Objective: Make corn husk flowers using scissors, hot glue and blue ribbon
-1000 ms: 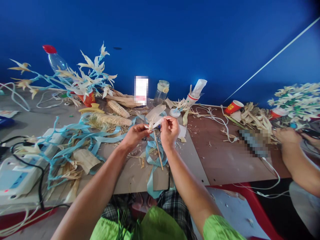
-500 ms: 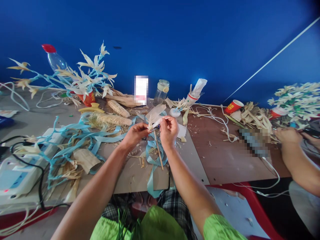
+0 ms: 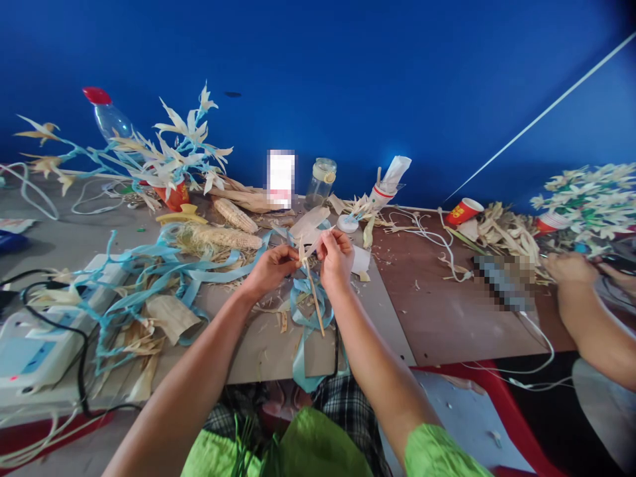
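Over the middle of the table, my left hand (image 3: 275, 268) is closed in a pinch on the top of a thin stick (image 3: 316, 303), where pale corn husk pieces form a small flower head (image 3: 303, 252). The stick slants down toward me. My right hand (image 3: 336, 260) pinches a pale corn husk strip (image 3: 314, 246) just right of the flower head. Light blue ribbon (image 3: 299, 364) lies loosely beneath my hands and hangs off the table's edge. Just beyond them rests a translucent, pale flat piece (image 3: 309, 222).
Left are a corncob (image 3: 233, 215), a power strip (image 3: 30, 348) and husk flowers (image 3: 186, 132) in a red cup. A glass jar (image 3: 320, 182) and a tilted white cup (image 3: 381, 193) stand behind. At right, another person's hand (image 3: 571, 268) is near a phone (image 3: 501, 281) and cables.
My right hand has shifted slightly, and the husk strip now stands more upright beside the flower head. My left hand has moved a little to the right with the stick.
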### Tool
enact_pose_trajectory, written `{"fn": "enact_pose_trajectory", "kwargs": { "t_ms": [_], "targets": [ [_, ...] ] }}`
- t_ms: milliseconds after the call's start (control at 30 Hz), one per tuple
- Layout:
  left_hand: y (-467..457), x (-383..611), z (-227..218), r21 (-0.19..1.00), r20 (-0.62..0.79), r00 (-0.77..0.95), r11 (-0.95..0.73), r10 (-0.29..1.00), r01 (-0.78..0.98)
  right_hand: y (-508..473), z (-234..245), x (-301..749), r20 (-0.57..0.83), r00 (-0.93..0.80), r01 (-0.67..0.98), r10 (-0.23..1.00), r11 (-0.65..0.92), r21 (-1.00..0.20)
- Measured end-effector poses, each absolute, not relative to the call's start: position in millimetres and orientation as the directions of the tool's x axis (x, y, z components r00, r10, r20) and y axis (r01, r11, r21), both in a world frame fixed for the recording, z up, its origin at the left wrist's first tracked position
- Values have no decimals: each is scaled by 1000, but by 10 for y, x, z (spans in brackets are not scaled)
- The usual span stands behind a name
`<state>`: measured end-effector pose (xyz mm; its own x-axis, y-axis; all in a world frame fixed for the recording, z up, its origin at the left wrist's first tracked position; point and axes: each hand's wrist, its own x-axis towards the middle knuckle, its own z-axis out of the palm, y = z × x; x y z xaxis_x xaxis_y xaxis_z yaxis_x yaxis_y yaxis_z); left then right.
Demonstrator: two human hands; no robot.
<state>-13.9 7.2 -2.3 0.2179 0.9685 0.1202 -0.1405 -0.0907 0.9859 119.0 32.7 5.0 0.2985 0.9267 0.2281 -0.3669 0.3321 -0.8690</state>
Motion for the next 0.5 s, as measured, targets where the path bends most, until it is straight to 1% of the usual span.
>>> {"fn": "enact_pose_trajectory", "kwargs": {
  "t_ms": [100, 300, 400, 500],
  "targets": [
    [89, -153, -51, 985, 128, 231, -98, 964, -140, 349, 50, 1218, 208, 306, -427, 929, 329, -842],
    [108, -191, -62, 996, 57, 210, -40, 976, -84, 415, 40, 1287, 109, 399, -490, 911, 312, -814],
    [111, -206, -32, 996, 44, 187, -28, 981, -88, 420, 41, 1301, 90, 356, -539, 930, 283, -793],
    [107, -216, -2, 996, 43, 151, -31, 988, -85, 394, 42, 1290, 83, 250, -591, 965, 220, -776]
  ]
}}
